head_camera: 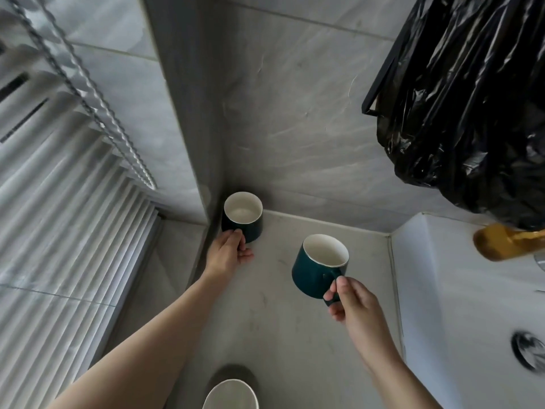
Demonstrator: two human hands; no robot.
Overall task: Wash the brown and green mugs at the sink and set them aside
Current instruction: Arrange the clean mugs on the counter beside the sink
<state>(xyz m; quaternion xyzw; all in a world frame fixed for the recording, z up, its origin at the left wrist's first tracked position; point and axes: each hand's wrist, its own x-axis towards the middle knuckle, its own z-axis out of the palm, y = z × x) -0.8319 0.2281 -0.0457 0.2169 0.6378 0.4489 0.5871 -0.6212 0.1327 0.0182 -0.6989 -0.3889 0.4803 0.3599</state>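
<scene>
Your left hand grasps the near lower side of a dark green glazed ceramic mug with a white interior. This mug stands upright on the pale marbled worktop, well left of the white sink, in the corner where the grey tiled walls meet. Your right hand pinches the handle of a second dark green ceramic mug, held tilted over the worktop just left of the sink rim. A third mug, brownish-grey outside and white inside, sits left of the sink at the bottom frame edge, partly cut off. A gold-coloured tap projects over the sink, below a black plastic bag.
</scene>
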